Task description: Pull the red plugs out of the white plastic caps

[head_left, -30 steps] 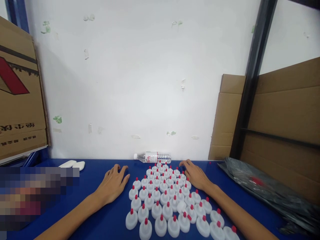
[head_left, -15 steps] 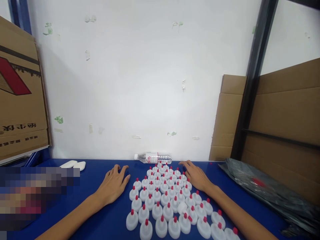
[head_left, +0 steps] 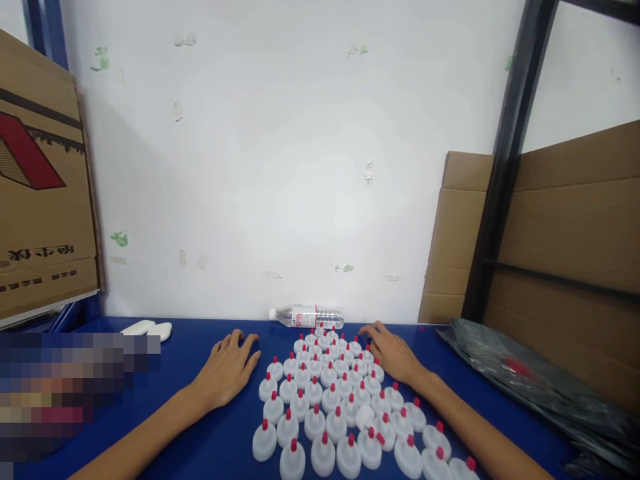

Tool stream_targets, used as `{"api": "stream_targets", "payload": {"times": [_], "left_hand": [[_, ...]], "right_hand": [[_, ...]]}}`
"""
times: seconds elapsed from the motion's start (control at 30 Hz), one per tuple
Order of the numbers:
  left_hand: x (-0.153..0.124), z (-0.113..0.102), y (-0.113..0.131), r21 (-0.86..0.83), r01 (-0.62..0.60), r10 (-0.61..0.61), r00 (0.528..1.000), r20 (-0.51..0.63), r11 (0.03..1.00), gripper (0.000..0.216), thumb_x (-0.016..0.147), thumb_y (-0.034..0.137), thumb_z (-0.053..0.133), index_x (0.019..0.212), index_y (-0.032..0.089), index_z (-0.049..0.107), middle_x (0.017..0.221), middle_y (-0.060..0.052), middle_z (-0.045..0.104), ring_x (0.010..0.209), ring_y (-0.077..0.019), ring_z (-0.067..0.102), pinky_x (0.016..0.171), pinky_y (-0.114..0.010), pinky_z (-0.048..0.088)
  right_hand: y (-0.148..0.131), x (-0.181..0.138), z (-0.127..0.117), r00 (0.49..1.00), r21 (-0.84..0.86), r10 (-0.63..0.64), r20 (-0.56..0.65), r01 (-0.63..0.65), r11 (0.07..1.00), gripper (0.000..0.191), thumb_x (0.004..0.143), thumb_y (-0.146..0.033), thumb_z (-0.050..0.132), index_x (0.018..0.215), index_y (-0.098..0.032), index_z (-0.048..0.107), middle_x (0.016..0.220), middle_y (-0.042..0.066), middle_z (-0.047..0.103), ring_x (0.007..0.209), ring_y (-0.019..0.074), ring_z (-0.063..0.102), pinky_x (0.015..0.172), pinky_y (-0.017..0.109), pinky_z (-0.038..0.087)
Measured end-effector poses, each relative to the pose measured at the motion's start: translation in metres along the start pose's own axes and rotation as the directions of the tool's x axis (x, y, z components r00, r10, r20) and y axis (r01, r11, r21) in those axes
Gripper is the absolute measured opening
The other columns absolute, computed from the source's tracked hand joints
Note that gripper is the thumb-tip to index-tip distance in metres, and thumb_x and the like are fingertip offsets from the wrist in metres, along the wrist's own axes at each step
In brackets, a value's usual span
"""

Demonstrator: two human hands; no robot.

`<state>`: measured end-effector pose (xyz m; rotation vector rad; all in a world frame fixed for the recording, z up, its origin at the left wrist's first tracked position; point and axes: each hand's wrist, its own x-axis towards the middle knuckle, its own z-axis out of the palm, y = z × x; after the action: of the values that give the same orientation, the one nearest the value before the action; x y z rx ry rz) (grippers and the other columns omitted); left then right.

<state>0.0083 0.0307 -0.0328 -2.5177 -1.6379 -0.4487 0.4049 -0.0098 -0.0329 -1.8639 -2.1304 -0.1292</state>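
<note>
Several small white oval squeeze bottles with red tips (head_left: 315, 423) stand in a wide cluster on the blue tabletop (head_left: 175, 360). My left hand (head_left: 227, 367) rests palm down to the left of the cluster, fingers spread and holding nothing. On the far right side of the cluster, my right hand (head_left: 393, 350) lies with its fingers apart, close beside the bottles and also holding nothing. A clear plastic water bottle (head_left: 306, 316) with a white cap lies on its side behind the cluster, against the wall. One bottle near the front right appears tipped over.
Two white rounded objects (head_left: 159, 332) lie at the back left, beside a blurred-out area. A printed cardboard box (head_left: 45, 220) stands at left. Dark plastic bags (head_left: 510, 367) lie at right, near cardboard sheets (head_left: 455, 233) and a dark metal post (head_left: 505, 160).
The view has shifted very slightly. Both hands and the bottles stay where they were.
</note>
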Motion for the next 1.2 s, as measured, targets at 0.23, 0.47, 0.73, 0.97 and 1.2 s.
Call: {"api": "stream_targets", "payload": {"times": [0.23,0.47,0.73,0.97,1.2], "left_hand": [[0.000,0.002,-0.001,0.014,-0.011,0.011,1.000,0.006,1.000,0.051,0.102,0.041,0.028,0.138,0.017,0.055,0.130,-0.018,0.053,0.121,-0.0328,0.057,0.106,-0.050,0.040],[0.001,0.002,-0.001,0.021,-0.011,0.011,1.000,0.007,1.000,0.051,0.102,0.041,0.028,0.139,0.018,0.055,0.130,-0.018,0.054,0.121,-0.0326,0.057,0.106,-0.049,0.040],[0.000,0.005,0.001,0.055,0.047,-0.045,0.998,-0.042,0.997,0.058,0.102,0.041,0.030,0.152,0.015,0.040,0.136,-0.022,0.052,0.127,-0.0355,0.053,0.104,-0.048,0.042],[-0.003,-0.003,0.010,0.131,0.105,-0.087,0.987,-0.138,0.986,0.063,0.099,0.044,0.035,0.154,0.015,0.039,0.131,-0.024,0.053,0.118,-0.0399,0.054,0.098,-0.053,0.038],[-0.004,-0.004,0.010,0.145,0.109,-0.092,0.989,-0.118,0.983,0.063,0.099,0.047,0.033,0.153,0.014,0.041,0.119,-0.021,0.060,0.107,-0.0363,0.058,0.092,-0.048,0.039]], "right_hand": [[-0.001,0.000,0.000,0.999,0.012,-0.021,-0.035,0.021,1.000,0.042,0.093,-0.010,0.041,0.129,-0.023,0.058,0.121,0.008,0.058,0.108,0.0204,0.062,0.088,0.028,0.045],[0.001,0.002,0.003,0.997,-0.012,-0.015,-0.074,0.014,1.000,0.040,0.093,-0.012,0.042,0.126,-0.022,0.063,0.120,0.011,0.062,0.115,0.0254,0.056,0.098,0.037,0.039],[0.002,0.001,0.004,0.995,-0.018,-0.025,-0.100,0.024,1.000,0.040,0.093,-0.012,0.042,0.126,-0.022,0.062,0.119,0.011,0.062,0.113,0.0250,0.058,0.098,0.038,0.039],[0.003,0.001,0.006,0.992,-0.020,-0.033,-0.123,0.031,0.999,0.047,0.092,-0.010,0.042,0.136,-0.022,0.054,0.130,0.013,0.057,0.113,0.0248,0.060,0.099,0.038,0.039],[0.001,0.000,0.004,0.991,-0.023,-0.021,-0.134,0.018,1.000,0.048,0.091,-0.010,0.043,0.136,-0.021,0.053,0.131,0.014,0.056,0.108,0.0246,0.062,0.098,0.038,0.039]]}}
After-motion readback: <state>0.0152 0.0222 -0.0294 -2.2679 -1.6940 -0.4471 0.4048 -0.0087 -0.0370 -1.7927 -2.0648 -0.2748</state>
